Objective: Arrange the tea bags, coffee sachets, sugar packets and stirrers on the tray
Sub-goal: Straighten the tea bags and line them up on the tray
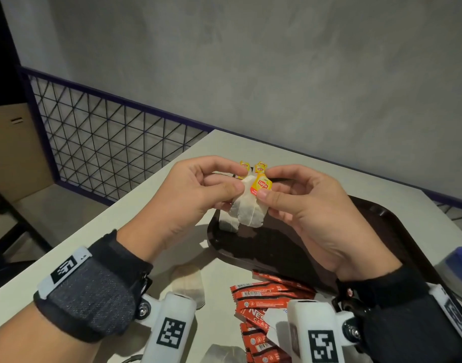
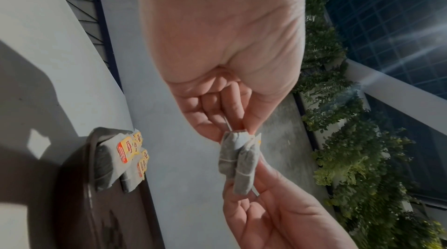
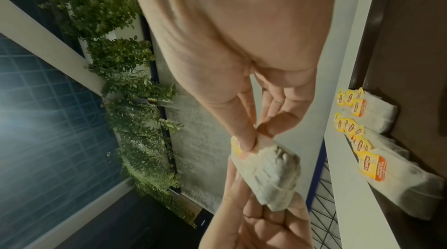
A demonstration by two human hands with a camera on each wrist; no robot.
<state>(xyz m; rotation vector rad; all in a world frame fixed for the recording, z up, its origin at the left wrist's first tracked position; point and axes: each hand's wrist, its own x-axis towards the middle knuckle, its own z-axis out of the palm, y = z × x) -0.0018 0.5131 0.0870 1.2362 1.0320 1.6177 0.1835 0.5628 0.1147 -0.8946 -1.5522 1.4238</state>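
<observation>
I hold a white tea bag (image 1: 249,212) with a yellow-orange tag (image 1: 261,186) in both hands, above the far left corner of the dark brown tray (image 1: 387,221). My left hand (image 1: 232,186) pinches its top left edge. My right hand (image 1: 268,190) pinches it at the tag. In the left wrist view my left hand (image 2: 241,129) nips the bag (image 2: 238,161) from above. In the right wrist view my right hand (image 3: 254,137) pinches the bag (image 3: 273,173) at its top. Several tea bags (image 3: 399,176) lie in a row along the tray's edge (image 3: 408,43).
Red coffee sachets (image 1: 264,299) are piled on the pale table (image 1: 67,258) near me, with loose tea bags (image 1: 189,284) beside them. A blue-lidded container (image 1: 457,265) stands at the right edge. A wire-mesh railing (image 1: 107,142) runs past the table's left side.
</observation>
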